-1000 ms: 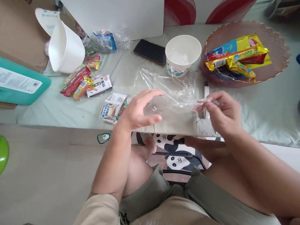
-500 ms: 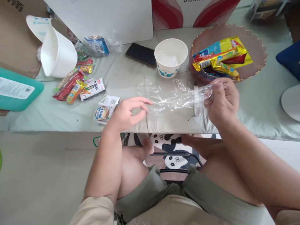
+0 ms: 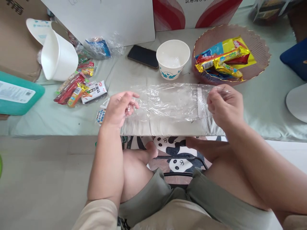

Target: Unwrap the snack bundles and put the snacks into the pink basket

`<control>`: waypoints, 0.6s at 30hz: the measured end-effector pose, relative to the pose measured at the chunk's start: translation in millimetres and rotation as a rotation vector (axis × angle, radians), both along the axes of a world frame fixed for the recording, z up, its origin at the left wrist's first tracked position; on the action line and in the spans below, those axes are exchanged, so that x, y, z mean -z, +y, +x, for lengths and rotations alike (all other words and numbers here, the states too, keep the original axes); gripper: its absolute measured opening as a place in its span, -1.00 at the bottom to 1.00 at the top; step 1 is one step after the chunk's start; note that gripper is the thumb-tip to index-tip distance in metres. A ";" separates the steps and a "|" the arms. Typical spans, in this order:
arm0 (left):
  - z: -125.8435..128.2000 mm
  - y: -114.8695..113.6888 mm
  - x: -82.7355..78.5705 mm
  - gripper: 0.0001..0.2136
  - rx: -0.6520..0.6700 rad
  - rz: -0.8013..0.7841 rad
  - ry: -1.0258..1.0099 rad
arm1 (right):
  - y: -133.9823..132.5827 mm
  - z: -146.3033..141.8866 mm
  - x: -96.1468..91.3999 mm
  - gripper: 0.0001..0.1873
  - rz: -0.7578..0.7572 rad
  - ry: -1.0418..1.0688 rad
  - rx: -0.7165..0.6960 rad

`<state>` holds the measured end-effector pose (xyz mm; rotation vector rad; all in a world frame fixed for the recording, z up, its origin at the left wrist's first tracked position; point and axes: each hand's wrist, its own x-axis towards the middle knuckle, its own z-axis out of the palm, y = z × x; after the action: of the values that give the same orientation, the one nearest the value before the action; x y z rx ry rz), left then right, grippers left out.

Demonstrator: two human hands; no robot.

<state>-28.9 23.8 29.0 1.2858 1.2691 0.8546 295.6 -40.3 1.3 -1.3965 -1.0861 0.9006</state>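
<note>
A clear plastic bag [image 3: 168, 100] is stretched flat between my two hands, just above the cloth near the front edge. My left hand [image 3: 118, 108] pinches its left end, fingers curled. At the other end, my right hand [image 3: 225, 103] is closed on the bunched plastic. Behind the bag stands a white paper bowl [image 3: 172, 59] with a blue leaf print. Partly covered by my left hand is a small snack packet [image 3: 101, 115]. Several wrapped snacks [image 3: 74, 89] and a white-and-black packet [image 3: 96, 92] lie farther left.
A pink gold-rimmed bowl [image 3: 262, 60] holds several snack packets at the right. A black phone [image 3: 143, 56] lies behind the bag. White paper buckets [image 3: 59, 57], a teal container [image 3: 19, 92] and large boxes [image 3: 107, 19] line the left and back.
My left hand has moved left and closed on the bag's end. The bag, crumpled and narrow before, is now spread wider and flatter. My right hand keeps its hold.
</note>
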 end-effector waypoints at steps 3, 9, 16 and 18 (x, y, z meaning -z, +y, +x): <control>-10.8 -0.2 -0.4 -0.40 0.395 0.055 0.134 | 5.1 -3.6 -4.9 -0.54 0.011 0.183 0.147; -3.1 -6.1 -4.9 -0.79 0.451 0.167 0.276 | 7.3 -0.6 -3.2 -0.51 -0.150 0.183 0.153; 2.9 -7.7 -3.5 -0.73 0.113 0.006 0.124 | 0.8 6.1 -1.7 -0.34 -0.101 0.186 -0.004; 4.4 -7.0 -3.8 -0.77 0.033 -0.023 0.112 | 0.1 6.7 -1.1 -0.31 -0.070 0.192 -0.043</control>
<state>-24.5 16.8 32.8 1.3482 1.3381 0.7507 302.3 -40.2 2.4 -1.3175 -0.9503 1.0894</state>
